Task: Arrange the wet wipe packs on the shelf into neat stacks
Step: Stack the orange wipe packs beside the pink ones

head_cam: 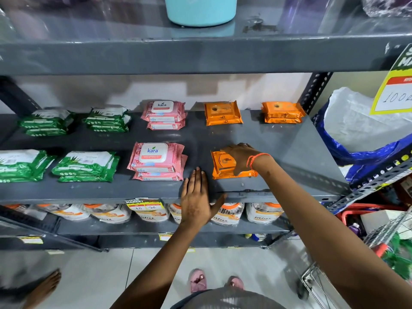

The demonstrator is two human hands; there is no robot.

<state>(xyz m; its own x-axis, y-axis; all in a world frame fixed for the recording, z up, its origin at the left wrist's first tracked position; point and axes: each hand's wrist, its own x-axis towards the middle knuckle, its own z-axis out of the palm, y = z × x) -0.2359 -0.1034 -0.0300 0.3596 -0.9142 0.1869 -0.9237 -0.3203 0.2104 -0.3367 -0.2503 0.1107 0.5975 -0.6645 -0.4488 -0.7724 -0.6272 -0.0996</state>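
On the grey shelf [278, 139], wet wipe packs lie in small stacks. Green stacks sit at the left: two at the back [46, 122] [107, 119], two at the front [20, 166] [87, 167]. Pink stacks stand in the middle, one at the back [165, 114] and one at the front [158, 161]. Orange stacks lie at the back right [223, 113] [283, 112]. My right hand [239, 156] rests on a front orange pack [223, 168], fingers curled over its far edge. My left hand [197, 197] lies flat and open on the shelf's front edge, just left of that pack.
An upper shelf carries a turquoise tub [200, 10]. The shelf below holds white jars with orange lids [227, 214]. A blue and white sack [361, 130] and a yellow price sign [394, 90] are at the right. A wire cart [334, 284] stands at the lower right.
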